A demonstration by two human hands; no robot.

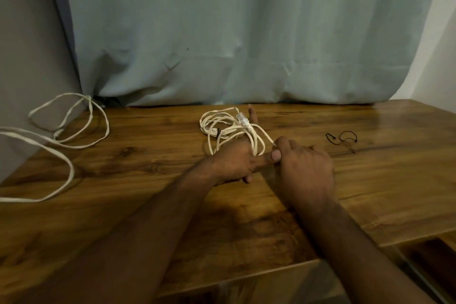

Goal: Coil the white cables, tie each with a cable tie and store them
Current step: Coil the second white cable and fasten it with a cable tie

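cable [223, 126] of thin white cord is seen gathered into a loose, uneven coil at the middle of the wooden table [370, 180], its loops draped over the left hand [234, 163], whose fingers are spread through the bundle, one fingertip showing beyond the far side of the coil. a clear plug [241, 118] is seen near the top of the coil, where a few turns of the cord appear to be wrapped around the bundle. the free end of the cord is pinched by the right hand [306, 170], whose fingers are curled and pressed against the left thumb. a small dark mark is visible inside the coil; whether it is a tie cannot be told. this coil is judged to be nearly wound but not yet shown to be tied. black cable ties [343, 139] are left lying on the table well to the right of the hands, untouched. a second white cable [69, 136] is sprawled in wide open loops at the left edge of the table and trails off that edge, so it is judged still to be coiled and tied. an open compartment [429, 252] is seen below the table's near right edge; nothing is seen stored, so storing is judged still to be done.
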